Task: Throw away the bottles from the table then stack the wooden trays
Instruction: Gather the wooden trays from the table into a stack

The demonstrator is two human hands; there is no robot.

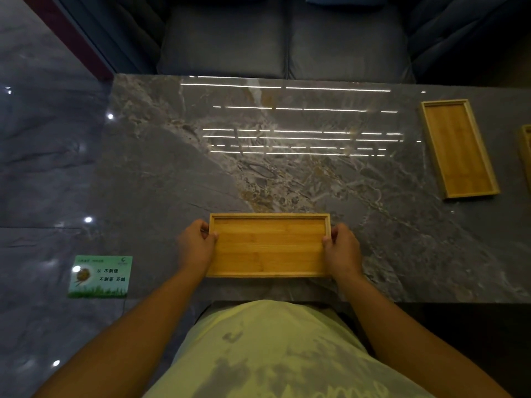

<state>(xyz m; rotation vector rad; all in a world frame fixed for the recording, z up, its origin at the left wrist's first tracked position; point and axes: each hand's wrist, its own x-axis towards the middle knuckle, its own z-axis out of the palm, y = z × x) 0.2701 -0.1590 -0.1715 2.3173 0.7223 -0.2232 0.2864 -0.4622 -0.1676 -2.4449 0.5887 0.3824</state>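
A rectangular wooden tray [269, 245] lies near the front edge of the grey marble table [178, 173], right in front of me. My left hand [195, 246] grips its left short end, thumb over the rim. My right hand [342, 248] grips the right short end the same way. A second wooden tray [459, 147] lies lengthwise at the far right of the table. The edge of a third wooden tray [526, 156] shows at the right border of the view. I see no bottles.
A green printed card [100, 276] sits at the table's front left corner. A dark blue sofa [284, 38] runs along the far side of the table. Glossy grey floor [43, 139] lies to the left.
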